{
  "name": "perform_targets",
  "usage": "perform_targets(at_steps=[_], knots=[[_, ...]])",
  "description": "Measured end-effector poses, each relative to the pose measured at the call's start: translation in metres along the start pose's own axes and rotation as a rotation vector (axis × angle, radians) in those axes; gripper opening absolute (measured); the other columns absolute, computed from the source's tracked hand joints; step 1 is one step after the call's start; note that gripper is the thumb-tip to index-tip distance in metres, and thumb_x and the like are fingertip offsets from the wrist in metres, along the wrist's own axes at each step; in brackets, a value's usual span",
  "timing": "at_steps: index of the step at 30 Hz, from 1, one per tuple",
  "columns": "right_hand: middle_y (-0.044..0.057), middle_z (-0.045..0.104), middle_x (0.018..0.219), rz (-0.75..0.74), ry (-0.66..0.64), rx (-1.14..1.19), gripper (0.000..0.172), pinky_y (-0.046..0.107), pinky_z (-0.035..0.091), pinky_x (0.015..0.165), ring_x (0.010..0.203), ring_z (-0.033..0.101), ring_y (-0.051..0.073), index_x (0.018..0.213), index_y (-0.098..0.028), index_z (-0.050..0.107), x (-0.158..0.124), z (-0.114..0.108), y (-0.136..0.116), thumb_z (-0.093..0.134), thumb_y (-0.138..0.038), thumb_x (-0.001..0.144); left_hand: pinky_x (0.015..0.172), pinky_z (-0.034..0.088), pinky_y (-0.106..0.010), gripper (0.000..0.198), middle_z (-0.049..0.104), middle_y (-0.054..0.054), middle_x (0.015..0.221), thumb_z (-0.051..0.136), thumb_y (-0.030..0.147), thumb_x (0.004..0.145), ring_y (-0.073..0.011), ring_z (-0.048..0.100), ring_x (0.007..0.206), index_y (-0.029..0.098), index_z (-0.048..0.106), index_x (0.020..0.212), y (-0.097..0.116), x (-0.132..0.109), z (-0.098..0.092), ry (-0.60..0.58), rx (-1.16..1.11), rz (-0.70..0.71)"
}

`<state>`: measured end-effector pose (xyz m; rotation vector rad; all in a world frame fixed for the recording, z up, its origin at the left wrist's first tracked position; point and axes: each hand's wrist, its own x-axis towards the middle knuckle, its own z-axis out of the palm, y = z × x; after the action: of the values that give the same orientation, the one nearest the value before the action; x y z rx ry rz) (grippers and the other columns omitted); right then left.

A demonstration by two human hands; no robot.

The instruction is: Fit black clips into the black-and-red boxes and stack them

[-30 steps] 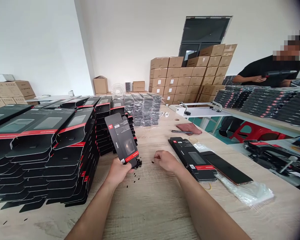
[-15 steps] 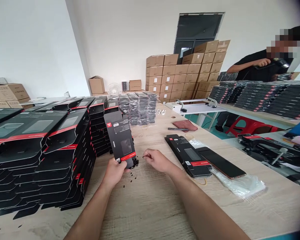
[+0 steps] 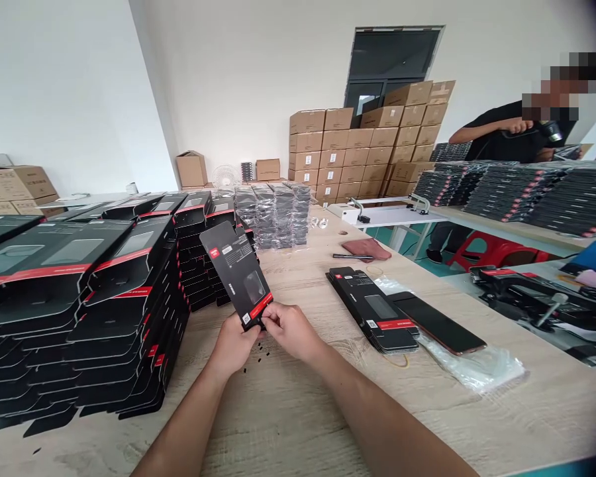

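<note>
Your right hand has come in from the table and now pinches the lower end of a black-and-red card package, which your left hand also grips. The package tilts upward above the wooden table, just beside tall package stacks. Small black bits lie scattered below your hands (too small to identify). To your right, a shorter package stack sits beside a dark smartphone on clear plastic.
</note>
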<state>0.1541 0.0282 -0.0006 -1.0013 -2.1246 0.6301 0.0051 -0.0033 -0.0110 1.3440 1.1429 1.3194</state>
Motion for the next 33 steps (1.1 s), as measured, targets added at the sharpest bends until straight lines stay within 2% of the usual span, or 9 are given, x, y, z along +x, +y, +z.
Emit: perform_targets(at_steps=[4,9,13,19,23,25,27,30,33], knots=[[0.000,0.062,0.065,0.042,-0.010,-0.251,0.014,0.023,0.033,0.055,0.056,0.053,0.012,0.071,-0.020,0.057,0.001,-0.001,-0.012,0.048,-0.013,0.079,0.084,0.048,-0.036,0.023,0.071,-0.004,0.087,0.054,0.018,0.076,-0.0231,0.062,0.086,0.017,0.072,0.091,-0.001,-0.001,0.005,0.041,0.230,0.099],[0.008,0.068,0.079,0.159,0.032,-0.396,0.016,0.026,0.035,0.060,0.069,0.061,0.019,0.089,-0.018,0.058,0.003,0.001,-0.022,0.046,-0.012,0.080,0.092,0.046,-0.038,0.033,0.071,-0.009,0.103,0.055,0.041,0.083,-0.0260,0.063,0.099,0.019,0.070,0.102,-0.005,-0.001,0.014,-0.034,-0.189,-0.036],[0.006,0.067,0.085,0.121,0.030,-0.134,0.022,0.026,0.041,0.065,0.074,0.062,0.018,0.101,-0.019,0.051,0.001,0.002,-0.017,0.044,-0.012,0.082,0.098,0.043,-0.040,0.046,0.065,-0.012,0.119,0.056,0.050,0.083,-0.0251,0.060,0.109,0.018,0.064,0.115,-0.004,-0.002,0.014,-0.109,-0.456,-0.089],[-0.001,0.063,0.074,0.119,-0.049,0.451,0.009,0.025,0.045,0.058,0.064,0.060,0.014,0.084,-0.020,0.051,0.003,-0.001,0.005,0.055,-0.027,0.080,0.098,0.044,-0.043,0.052,0.065,-0.015,0.117,0.058,0.053,0.081,-0.0258,0.061,0.105,0.013,0.065,0.114,0.002,-0.005,0.005,-0.136,-0.367,-0.131],[-0.007,0.049,0.053,0.299,0.075,0.351,0.040,0.022,0.035,0.047,0.049,0.046,0.010,0.063,-0.020,0.044,0.006,-0.005,0.019,0.077,-0.042,0.060,0.099,0.042,-0.043,0.054,0.065,-0.012,0.119,0.053,0.057,0.082,-0.0271,0.060,0.108,0.015,0.065,0.114,0.007,-0.006,0.001,-0.137,-0.210,-0.117],[-0.006,0.050,0.057,0.317,0.155,0.271,0.044,0.022,0.034,0.049,0.053,0.045,0.010,0.067,-0.019,0.050,0.009,-0.011,0.022,0.081,-0.045,0.052,0.101,0.040,-0.042,0.053,0.066,-0.011,0.118,0.051,0.056,0.084,-0.0270,0.059,0.110,0.016,0.065,0.116,0.009,-0.006,-0.001,-0.117,-0.125,-0.094],[-0.004,0.055,0.065,0.295,0.165,0.383,0.043,0.022,0.037,0.052,0.057,0.048,0.010,0.079,-0.018,0.055,0.010,-0.018,0.020,0.076,-0.052,0.060,0.102,0.039,-0.041,0.051,0.067,-0.010,0.117,0.050,0.055,0.085,-0.0270,0.059,0.111,0.016,0.066,0.114,0.013,-0.005,-0.003,-0.116,-0.056,-0.056],[-0.003,0.055,0.065,0.275,0.047,0.656,0.039,0.022,0.040,0.053,0.054,0.048,0.009,0.075,-0.017,0.055,0.009,-0.024,0.010,0.061,-0.056,0.076,0.099,0.041,-0.041,0.048,0.068,-0.011,0.114,0.054,0.049,0.083,-0.0283,0.060,0.108,0.014,0.067,0.113,0.021,-0.008,-0.006,-0.160,-0.132,-0.044],[-0.001,0.058,0.062,0.325,-0.258,0.748,0.043,0.022,0.041,0.052,0.051,0.051,0.009,0.072,-0.015,0.056,0.003,-0.021,-0.003,0.059,-0.057,0.077,0.093,0.045,-0.044,0.053,0.068,-0.013,0.114,0.053,0.047,0.082,-0.0307,0.062,0.105,0.012,0.061,0.121,0.031,-0.013,-0.009,-0.254,-0.485,-0.182]])
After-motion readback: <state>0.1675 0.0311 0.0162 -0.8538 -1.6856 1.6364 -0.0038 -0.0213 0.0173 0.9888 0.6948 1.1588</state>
